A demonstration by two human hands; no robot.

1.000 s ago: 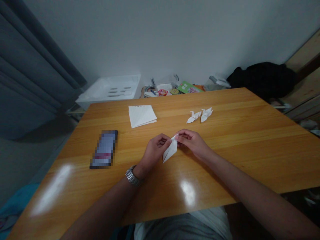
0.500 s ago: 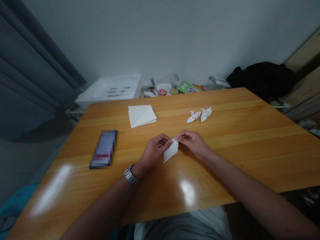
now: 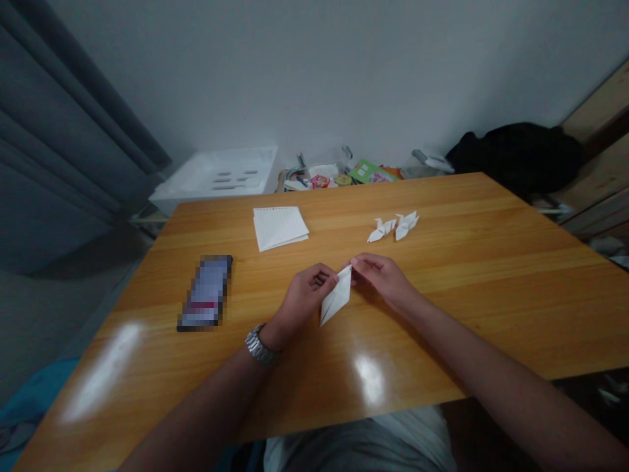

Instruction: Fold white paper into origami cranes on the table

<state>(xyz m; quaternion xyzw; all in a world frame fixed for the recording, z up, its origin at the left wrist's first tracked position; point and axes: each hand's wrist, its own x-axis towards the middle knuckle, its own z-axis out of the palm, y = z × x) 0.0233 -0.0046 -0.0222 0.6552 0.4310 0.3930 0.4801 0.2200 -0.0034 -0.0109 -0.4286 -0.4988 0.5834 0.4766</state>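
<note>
A white sheet folded into a slim diamond, the folded paper (image 3: 337, 298), is held over the wooden table (image 3: 472, 308). My left hand (image 3: 310, 292) pinches its left edge between thumb and curled fingers. At the upper tip is my right hand (image 3: 381, 275), its thumb and fingers closed on the corner; the fingers behind the paper are partly hidden. Beyond my hands stand two finished paper cranes, a left crane (image 3: 382, 229) and a right crane (image 3: 407, 225), close together.
Lined notebook sheets (image 3: 280, 228) lie at the back left of the table. A phone (image 3: 206, 292) with a blurred screen rests at the left. Behind the far edge are a white tray (image 3: 196, 174), a green packet (image 3: 371, 172) and a black cloth heap (image 3: 515, 154).
The thumb and fingers of my right hand have shifted slightly at the upper tip, uncovering more of it. My left hand keeps its pinch on the folded paper.
</note>
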